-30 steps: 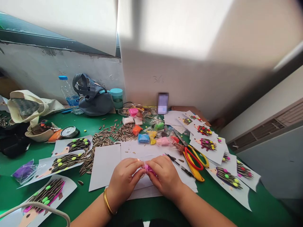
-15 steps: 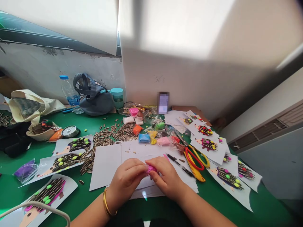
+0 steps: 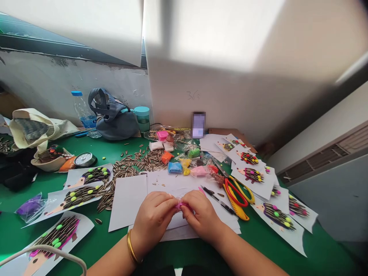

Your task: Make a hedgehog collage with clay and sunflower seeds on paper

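Note:
Both hands hold a small packet of magenta clay in clear plastic (image 3: 180,206) above the white sheets. My left hand (image 3: 156,215), with a gold bangle on its wrist, pinches the packet's left side. On its right side, the thumb and fingers of my right hand (image 3: 201,216) are closed. Much of the packet is hidden by the fingers. Beneath my hands lies a stack of white paper (image 3: 169,233), with another white sheet (image 3: 126,203) to the left. Just beyond are wrapped clay lumps, among them a blue one (image 3: 175,167) and a pale pink one (image 3: 199,171).
Striped sunflower seeds (image 3: 138,163) are heaped behind the paper. Red-and-yellow-handled scissors (image 3: 237,191), a yellow cutter (image 3: 240,213) and a black pen (image 3: 212,194) lie at right. Hedgehog pictures (image 3: 283,218) flank both sides. A phone (image 3: 198,125), bottle (image 3: 86,115) and grey bag (image 3: 117,126) stand behind.
My fingers have closed further together over the clay packet, so less of the magenta shows. My left hand has shifted slightly to the right.

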{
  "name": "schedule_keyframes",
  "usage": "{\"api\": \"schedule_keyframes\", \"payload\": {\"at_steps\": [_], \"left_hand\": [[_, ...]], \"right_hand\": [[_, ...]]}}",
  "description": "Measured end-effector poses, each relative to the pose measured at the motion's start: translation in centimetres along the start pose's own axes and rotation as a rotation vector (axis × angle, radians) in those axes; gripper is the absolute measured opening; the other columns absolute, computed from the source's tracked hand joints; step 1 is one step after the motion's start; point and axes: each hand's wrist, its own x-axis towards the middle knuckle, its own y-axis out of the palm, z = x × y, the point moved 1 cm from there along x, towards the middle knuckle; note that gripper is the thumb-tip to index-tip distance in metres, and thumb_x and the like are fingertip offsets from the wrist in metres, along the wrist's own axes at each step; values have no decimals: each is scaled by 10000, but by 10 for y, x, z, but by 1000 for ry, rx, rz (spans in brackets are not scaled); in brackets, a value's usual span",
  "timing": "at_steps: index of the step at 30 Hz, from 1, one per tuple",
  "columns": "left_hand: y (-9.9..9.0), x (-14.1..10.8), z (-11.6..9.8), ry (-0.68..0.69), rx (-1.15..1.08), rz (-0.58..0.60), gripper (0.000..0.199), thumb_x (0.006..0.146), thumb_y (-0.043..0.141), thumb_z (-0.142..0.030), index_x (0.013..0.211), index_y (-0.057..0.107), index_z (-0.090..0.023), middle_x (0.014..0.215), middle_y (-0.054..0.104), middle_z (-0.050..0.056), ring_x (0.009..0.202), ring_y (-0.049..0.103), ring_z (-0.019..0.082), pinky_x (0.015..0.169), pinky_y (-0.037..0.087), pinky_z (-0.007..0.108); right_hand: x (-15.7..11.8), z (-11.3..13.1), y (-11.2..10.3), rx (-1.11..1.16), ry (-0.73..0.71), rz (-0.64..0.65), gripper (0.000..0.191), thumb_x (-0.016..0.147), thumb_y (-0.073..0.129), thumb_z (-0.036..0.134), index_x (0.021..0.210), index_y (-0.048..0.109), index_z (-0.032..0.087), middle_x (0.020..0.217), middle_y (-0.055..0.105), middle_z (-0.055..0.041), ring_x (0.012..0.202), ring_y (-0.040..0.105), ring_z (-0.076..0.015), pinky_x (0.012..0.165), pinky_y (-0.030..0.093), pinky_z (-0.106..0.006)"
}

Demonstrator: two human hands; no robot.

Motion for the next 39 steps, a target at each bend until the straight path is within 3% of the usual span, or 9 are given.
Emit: {"api": "schedule_keyframes", "payload": {"at_steps": [4,9,16,25,29,34,39], "left_hand": [[-3,-1,1,-26,7,8,112,887,620,-164,993,625,-198,869,700,43,824,628,189,757,500,349],[-3,-2,3,-62,33,-10,88,898,620,-253,966,629,-198,841,696,47,793,634,196,737,501,350],[2,-3,6,-139,-26,25,145,885,642,-334,942,636,-200,827,696,38,779,644,187,721,520,326],[1,-3,7,-184,-55,70,135,909,607,-289,1018,634,-215,899,721,36,829,659,188,750,518,319],[1,-1,7,-160,2,143,111,926,571,-285,901,633,-197,808,689,28,757,625,183,693,490,313],[2,-2,7,-121,36,182,241,933,547,-284,722,616,-189,708,646,23,678,587,169,633,465,293],[1,-3,9,-264,-70,157,158,872,649,-347,816,663,-200,740,683,11,699,630,166,657,507,284]], "right_hand": [[-1,1,-1,-60,-33,-22,96,884,522,184,954,586,201,807,618,-28,766,547,-185,737,411,-346],[-3,-1,1,-156,-97,-77,419,806,642,205,1213,544,197,1051,644,-77,949,583,-223,866,427,-398],[-1,-4,-3,-236,-125,-68,303,911,556,218,1212,593,221,970,676,-68,884,595,-212,824,426,-390],[-2,-5,-3,-255,-101,-69,286,909,546,195,1184,624,214,940,678,-74,855,595,-215,798,413,-387],[-3,-4,0,-289,-116,-76,338,899,586,226,1237,590,208,980,687,-84,884,599,-223,827,412,-399],[-5,-1,3,-326,-151,-25,304,938,535,225,1236,595,204,927,701,-72,827,602,-203,800,411,-388],[-5,-4,4,-285,-156,-83,331,938,529,196,1266,576,200,957,708,-75,831,620,-203,786,433,-378]]}}
